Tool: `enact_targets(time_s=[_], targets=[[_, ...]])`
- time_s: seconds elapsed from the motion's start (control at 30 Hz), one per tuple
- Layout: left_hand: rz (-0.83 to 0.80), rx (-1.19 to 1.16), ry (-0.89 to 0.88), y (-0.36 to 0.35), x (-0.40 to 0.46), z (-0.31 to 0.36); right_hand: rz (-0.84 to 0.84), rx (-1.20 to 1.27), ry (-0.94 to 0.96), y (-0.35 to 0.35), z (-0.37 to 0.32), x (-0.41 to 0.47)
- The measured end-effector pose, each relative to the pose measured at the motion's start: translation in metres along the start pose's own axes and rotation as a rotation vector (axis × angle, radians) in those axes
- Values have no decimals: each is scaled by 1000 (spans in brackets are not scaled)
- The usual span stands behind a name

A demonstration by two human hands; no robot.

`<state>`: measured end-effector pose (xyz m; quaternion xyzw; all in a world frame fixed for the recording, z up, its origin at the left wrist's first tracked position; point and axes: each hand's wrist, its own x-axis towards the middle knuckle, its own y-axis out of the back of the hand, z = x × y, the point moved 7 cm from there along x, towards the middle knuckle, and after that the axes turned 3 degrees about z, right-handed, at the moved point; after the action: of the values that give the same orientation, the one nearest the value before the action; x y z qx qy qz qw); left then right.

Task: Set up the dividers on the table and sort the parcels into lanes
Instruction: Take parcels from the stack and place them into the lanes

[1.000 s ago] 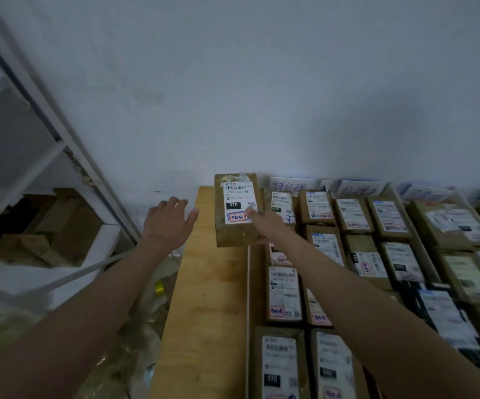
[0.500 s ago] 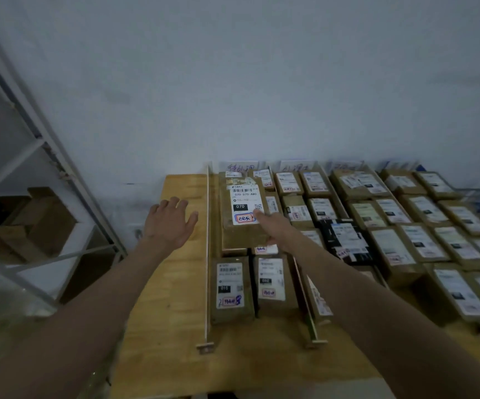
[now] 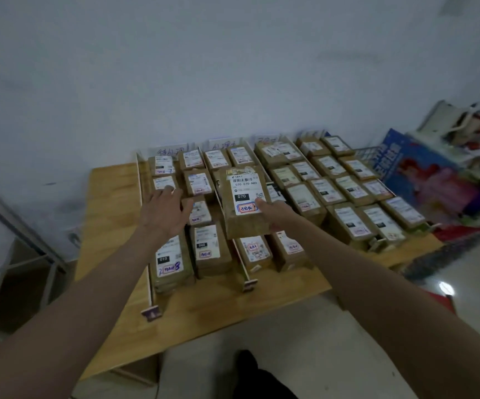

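Right hand: the right hand (image 3: 273, 213) grips the held parcel (image 3: 243, 201) at its near right corner, thumb lying on the white label, the other fingers hidden beneath the box.
Held parcel: a brown carton, raised above the rows and tilted toward the camera; its label reads "070" on a black patch, with a red-framed handwritten sticker below. It sits over the boundary between the first and second lanes from the left.
Left hand: the left hand (image 3: 165, 213) is spread flat, fingers straight and slightly apart, holding nothing. It hovers over the leftmost lane; whether it touches the parcels beneath cannot be told.
Hands, relation: apart, the left one just beside the held parcel's left edge.
Dividers: the left divider (image 3: 146, 234) runs from the wall to the near edge on a small foot; the second divider (image 3: 240, 262) runs parallel to it, its far part hidden by the held parcel. Further dividers to the right are only partly visible.
Sorted parcels: rows of labelled parcels (image 3: 348, 185) fill the lanes, two abreast, labels up.
Table: a wooden table (image 3: 109, 197) set against a white wall.
Lane signs: handwritten paper signs (image 3: 171, 151) stand at the far end of the lanes.
Surroundings: a metal rack (image 3: 17, 254) at left; a blue printed box (image 3: 423, 174) at right.
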<state>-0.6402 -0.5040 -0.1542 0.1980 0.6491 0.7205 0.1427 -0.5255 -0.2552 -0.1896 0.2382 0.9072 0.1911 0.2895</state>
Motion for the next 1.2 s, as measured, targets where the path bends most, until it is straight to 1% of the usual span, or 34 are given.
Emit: enact_targets(time_s=[0.17, 0.3, 0.43, 0.6, 0.83, 0.9, 1.0, 1.1, 1.2], targets=[[-31, -14, -74, -7, 8, 62, 74, 25, -34, 61, 28, 8], [-47, 11, -98, -14, 19, 111, 102, 4, -21, 106, 43, 21], [-73, 24, -82, -30, 34, 161, 57, 20, -11, 145, 70, 49], [-106, 7, -29, -57, 44, 228, -12, 26, 44, 192, 103, 78], [-174, -10, 62, -103, 30, 311, -192, -44, -15, 235, 177, 102], [-198, -1, 69, -114, 23, 328, -220, -92, -15, 242, 195, 106], [-204, -1, 95, -124, 13, 343, -246, -99, -41, 249, 214, 107], [-216, 6, 126, -130, 5, 347, -280, -82, -71, 251, 228, 108], [-233, 20, 144, -131, 1, 349, -276, -81, -96, 254, 235, 110]])
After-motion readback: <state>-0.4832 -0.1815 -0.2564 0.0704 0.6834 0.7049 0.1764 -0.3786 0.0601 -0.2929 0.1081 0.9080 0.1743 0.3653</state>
